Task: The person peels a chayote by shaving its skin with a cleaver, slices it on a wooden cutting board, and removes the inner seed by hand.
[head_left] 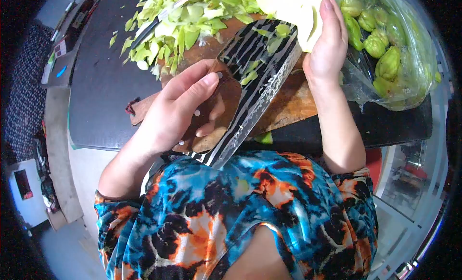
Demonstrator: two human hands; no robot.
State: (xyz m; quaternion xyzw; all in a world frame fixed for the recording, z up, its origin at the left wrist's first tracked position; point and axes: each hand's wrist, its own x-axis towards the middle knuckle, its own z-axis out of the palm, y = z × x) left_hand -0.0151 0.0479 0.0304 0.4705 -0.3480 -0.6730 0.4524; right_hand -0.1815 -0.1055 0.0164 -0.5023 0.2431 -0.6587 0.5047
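My left hand is closed on the brown riveted wooden handle of a broad-bladed knife. The blade's face shows black and white stripes, printed or mirrored, I cannot tell which. Wet green bits cling to it, and its long straight edge slants toward my lap. At the top, my right hand is wrapped around pale, cut chayote, overexposed and partly outside the view. The blade's upper end lies just beneath the chayote. Under the knife is a worn wooden cutting board.
Green peelings and slices are heaped at the board's far left, a black handle among them. To the right, a clear plastic bag holds several whole chayotes. Everything stands on a black table, whose near edge meets my patterned shirt.
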